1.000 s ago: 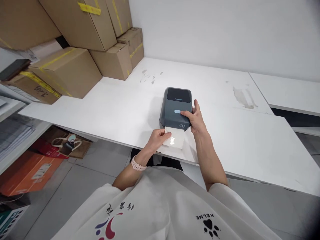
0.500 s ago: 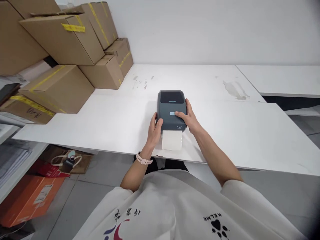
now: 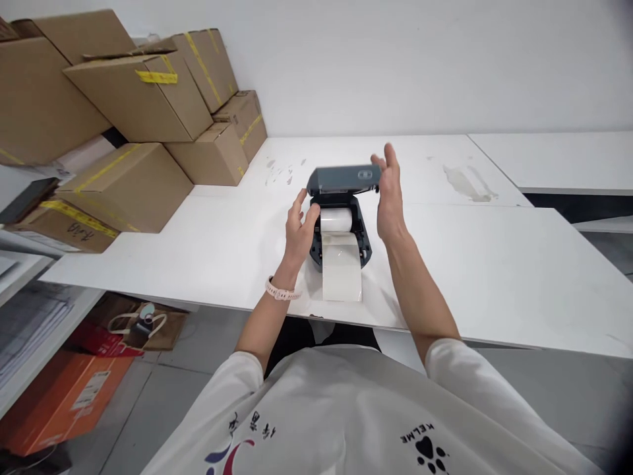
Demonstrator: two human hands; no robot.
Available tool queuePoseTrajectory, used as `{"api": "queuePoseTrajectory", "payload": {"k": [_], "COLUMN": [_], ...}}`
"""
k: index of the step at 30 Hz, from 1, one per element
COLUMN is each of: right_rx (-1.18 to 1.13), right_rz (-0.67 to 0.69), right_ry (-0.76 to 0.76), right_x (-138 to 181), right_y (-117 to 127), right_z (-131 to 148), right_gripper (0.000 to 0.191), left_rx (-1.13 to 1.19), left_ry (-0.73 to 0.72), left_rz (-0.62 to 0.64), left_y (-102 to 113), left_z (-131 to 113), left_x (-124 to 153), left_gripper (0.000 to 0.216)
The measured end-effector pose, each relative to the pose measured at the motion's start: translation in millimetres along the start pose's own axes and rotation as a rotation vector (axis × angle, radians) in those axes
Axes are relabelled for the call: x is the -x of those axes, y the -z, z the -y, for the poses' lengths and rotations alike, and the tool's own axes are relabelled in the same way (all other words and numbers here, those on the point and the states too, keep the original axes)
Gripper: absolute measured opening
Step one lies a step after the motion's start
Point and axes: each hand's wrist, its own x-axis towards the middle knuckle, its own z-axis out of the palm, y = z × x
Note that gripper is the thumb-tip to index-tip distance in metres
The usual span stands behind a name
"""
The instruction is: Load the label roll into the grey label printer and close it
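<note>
Lying near the front edge of the white table point(image 3: 198, 251), a strip of blank labels point(image 3: 341, 277) runs back into the open label printer point(image 3: 364, 249), whose label roll point(image 3: 336, 220) sits uncovered in its well. The left hand point(image 3: 298, 231) rests against the printer's left side, fingers loose and half spread, gripping nothing. The right hand point(image 3: 390, 198) is flat and open, fingers up, its palm against the right end of the raised lid point(image 3: 341, 178) — the lid hides the table just behind it. Farther left, taped cardboard boxes point(image 3: 128, 171) are stacked up to the white wall point(image 3: 395, 66).
</note>
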Motion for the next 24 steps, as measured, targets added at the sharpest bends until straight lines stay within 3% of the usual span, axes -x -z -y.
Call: {"api": "queuePoseTrajectory", "payload": {"k": [3, 7, 10, 13, 15, 18, 21, 24], "right_rx": [0.118, 0.189, 0.205, 0.263, 0.346, 0.567, 0.78, 0.8], "right_rz": [0.01, 0.025, -0.116, -0.167, 0.001, 0.436, 0.804, 0.901], "right_ry": [0.092, 0.166, 0.238, 0.31, 0.311, 0.228, 0.062, 0.004], "right_x": [-56, -103, -103, -77, -58, -42, -41, -48], "right_y": [-1, -4, -6, -9, -13, -24, -39, -46], "right_z": [-9, -21, -9, 11, 17, 7, -14, -27], "right_gripper": [0.091, 0.092, 0.088, 0.064, 0.045, 0.033, 0.061, 0.078], "left_rx": [-0.277, -0.611, -0.695, -0.744, -0.768, -0.809, -0.812, -0.79], "left_ry": [0.101, 0.277, 0.294, 0.267, 0.251, 0.236, 0.236, 0.248], "left_rz": [-0.018, 0.151, 0.289, 0.382, 0.429, 0.465, 0.466, 0.45], "left_y": [0, 2, 4, 5, 4, 2, 1, 1], "left_z": [6, 18, 20, 20, 20, 19, 19, 21], "left_x": [-18, -27, -36, -46, -52, -55, -53, -50], "left_gripper": [0.062, 0.065, 0.055, 0.045, 0.041, 0.037, 0.038, 0.041]}}
